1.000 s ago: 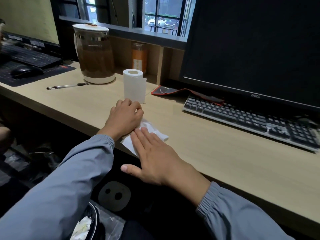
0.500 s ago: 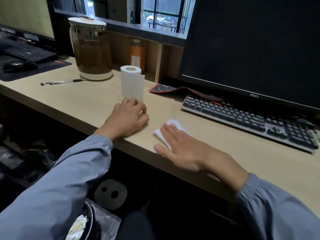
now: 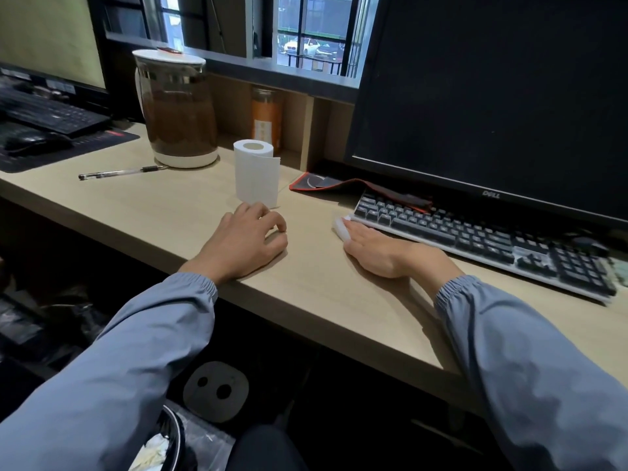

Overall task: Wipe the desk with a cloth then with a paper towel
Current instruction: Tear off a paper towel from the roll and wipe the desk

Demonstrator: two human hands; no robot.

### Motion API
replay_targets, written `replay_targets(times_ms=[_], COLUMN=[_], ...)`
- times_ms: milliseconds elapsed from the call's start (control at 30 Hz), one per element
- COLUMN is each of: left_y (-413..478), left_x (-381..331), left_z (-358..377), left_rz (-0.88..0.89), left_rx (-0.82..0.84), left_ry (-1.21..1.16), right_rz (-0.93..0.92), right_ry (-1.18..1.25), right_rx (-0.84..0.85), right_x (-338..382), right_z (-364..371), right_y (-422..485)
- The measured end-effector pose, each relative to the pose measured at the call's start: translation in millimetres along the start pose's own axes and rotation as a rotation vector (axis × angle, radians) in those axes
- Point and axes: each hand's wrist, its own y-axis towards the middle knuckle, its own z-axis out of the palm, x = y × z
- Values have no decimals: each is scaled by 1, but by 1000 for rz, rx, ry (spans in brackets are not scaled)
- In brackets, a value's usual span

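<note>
My right hand point(image 3: 380, 248) lies flat on the light wooden desk point(image 3: 326, 300), pressing a white paper towel point(image 3: 339, 227) against it. Only the towel's far edge shows past my fingertips, close to the front left corner of the keyboard point(image 3: 475, 239). My left hand point(image 3: 248, 239) rests on the desk with fingers curled and nothing visible in it, just in front of an upright roll of paper towel point(image 3: 256, 173). No cloth is in view.
A large jug of brown liquid point(image 3: 176, 110) and a pen point(image 3: 122, 172) sit at the back left. A dark monitor point(image 3: 492, 96) stands behind the keyboard, with a red-edged mouse pad point(image 3: 323, 183) beside it. A lined bin point(image 3: 170, 443) is below the desk.
My right hand has slid the paper towel from the desk's front edge, away from my left hand, rightward and back to the keyboard. My left hand has stayed in place.
</note>
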Motion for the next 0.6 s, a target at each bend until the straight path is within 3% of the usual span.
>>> replay_targets(times_ms=[300, 600], left_y=[4, 1], left_x=[-5, -6], left_z=[-1, -1], left_rz=[4, -1], left_rx=[1, -11], left_ry=[23, 47], right_rz=[-35, -326], right_ry=[18, -109], right_rx=[18, 1], right_x=[-12, 32], right_z=[1, 57], right_y=[-50, -115])
